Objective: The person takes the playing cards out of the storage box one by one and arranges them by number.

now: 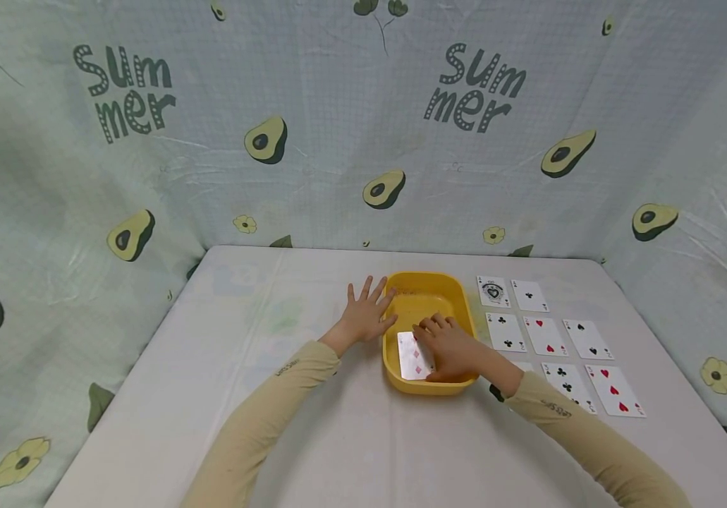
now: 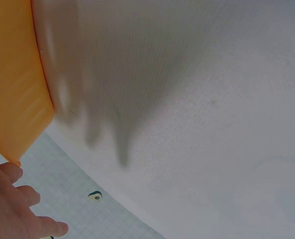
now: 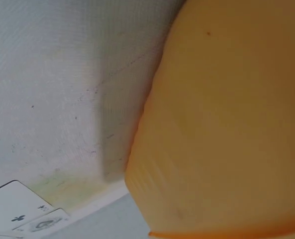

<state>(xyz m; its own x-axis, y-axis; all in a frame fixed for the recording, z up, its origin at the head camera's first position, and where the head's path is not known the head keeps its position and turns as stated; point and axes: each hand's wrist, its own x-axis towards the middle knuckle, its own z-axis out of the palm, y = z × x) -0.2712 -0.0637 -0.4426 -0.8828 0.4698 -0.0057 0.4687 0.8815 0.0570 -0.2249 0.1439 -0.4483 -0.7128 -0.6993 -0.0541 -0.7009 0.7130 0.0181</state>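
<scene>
In the head view a yellow plastic tray (image 1: 468, 310) stands on the table between the two hands. My right hand (image 1: 455, 347) reaches into its near part, fingers curled, and holds a playing card (image 1: 412, 358) with red diamonds along the card's right side. Part of that card is hidden under the fingers. At the tray's left rim rests my left hand (image 1: 363, 317), its fingers spread wide and straight. The left wrist view shows this hand (image 2: 13, 204) against the tray's wall (image 2: 18, 74). Only the tray's outer wall (image 3: 222, 124) fills the right wrist view, with the right hand out of sight.
Right of the tray, face-up cards lie in rows: an ace (image 1: 493, 291) and a club card (image 1: 530, 296) at the back, heart (image 1: 546, 336) and spade (image 1: 587, 340) cards midway, a three of hearts (image 1: 615, 391) nearer. The right forearm partly covers the nearest row. A patterned cloth (image 1: 325, 92) hangs behind the table.
</scene>
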